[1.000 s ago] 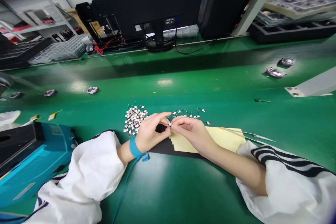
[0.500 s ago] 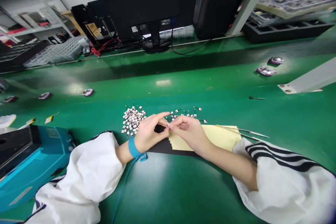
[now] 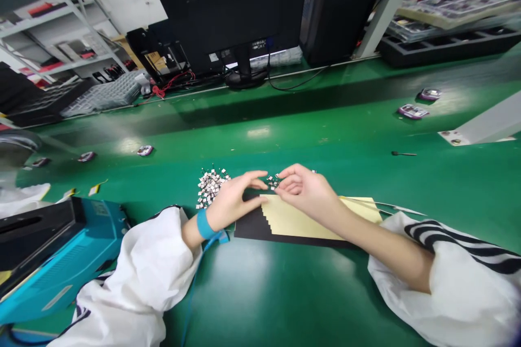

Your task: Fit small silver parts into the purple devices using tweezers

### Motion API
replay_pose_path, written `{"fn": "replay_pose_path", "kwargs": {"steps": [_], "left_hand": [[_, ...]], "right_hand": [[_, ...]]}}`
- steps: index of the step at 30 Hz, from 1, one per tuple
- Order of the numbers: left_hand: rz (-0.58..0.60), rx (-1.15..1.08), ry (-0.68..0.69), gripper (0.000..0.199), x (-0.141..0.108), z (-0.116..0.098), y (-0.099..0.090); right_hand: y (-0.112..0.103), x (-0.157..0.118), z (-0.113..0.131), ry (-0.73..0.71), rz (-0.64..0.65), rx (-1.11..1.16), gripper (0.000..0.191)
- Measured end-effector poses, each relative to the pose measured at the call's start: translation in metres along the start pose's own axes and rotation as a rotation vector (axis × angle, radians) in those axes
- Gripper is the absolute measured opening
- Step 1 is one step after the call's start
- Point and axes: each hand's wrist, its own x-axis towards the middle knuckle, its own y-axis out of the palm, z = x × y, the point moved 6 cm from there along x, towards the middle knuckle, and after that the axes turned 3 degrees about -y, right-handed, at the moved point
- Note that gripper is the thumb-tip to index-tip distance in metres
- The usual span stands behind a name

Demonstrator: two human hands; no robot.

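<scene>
My left hand [image 3: 234, 200], with a blue wrist strap [image 3: 204, 224] on its wrist, hovers above the left end of a black mat [image 3: 249, 224]. Its fingers and thumb are spread, with nothing visible between them. Over the yellow sheets [image 3: 303, 217] is my right hand [image 3: 305, 187], fingers loosely curled and thumb tip apart from the index fingertip. Just past its fingertips lies a small group of white square parts with dark leads [image 3: 272, 180], partly hidden by the hand. A larger heap of similar parts [image 3: 210, 187] lies behind my left hand.
Tweezers [image 3: 401, 209] lie right of the sheets, partly covered by my sleeve. A blue machine [image 3: 97, 233] stands at left. Purple-rimmed devices [image 3: 413, 111] lie farther back. A monitor [image 3: 228, 11] stands behind, and a metal post [image 3: 484, 119] is bolted down at right.
My hands have moved apart from the pinch they shared on a small white part, which no longer shows between them. The right hand has shifted right. The view has turned slightly.
</scene>
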Motion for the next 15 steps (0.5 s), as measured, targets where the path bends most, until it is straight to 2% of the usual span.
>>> {"fn": "replay_pose_path", "kwargs": {"steps": [3, 5, 7, 9, 11, 13, 15], "left_hand": [[-0.002, 0.326, -0.116, 0.023, 0.010, 0.022, -0.029], [0.031, 0.483, -0.192, 0.024, 0.013, 0.040, -0.044], [0.102, 0.559, -0.239, 0.027, 0.013, 0.056, -0.049], [0.164, 0.593, -0.250, 0.028, 0.011, 0.067, -0.048], [0.175, 0.621, -0.235, 0.028, 0.011, 0.071, -0.046], [0.153, 0.622, -0.211, 0.026, 0.011, 0.071, -0.044], [0.123, 0.597, -0.195, 0.024, 0.012, 0.069, -0.044]], "right_hand": [[-0.025, 0.011, 0.003, -0.027, -0.028, -0.365, 0.023], [-0.034, 0.016, -0.001, -0.001, 0.026, -0.579, 0.024], [-0.036, 0.018, -0.004, 0.010, 0.087, -0.761, 0.024], [-0.033, 0.015, 0.001, -0.044, 0.075, -0.914, 0.020], [-0.026, 0.008, 0.014, -0.157, 0.006, -0.984, 0.014], [-0.013, -0.002, 0.028, -0.274, -0.025, -0.952, 0.009], [0.005, -0.012, 0.035, -0.361, 0.035, -0.866, 0.007]]}}
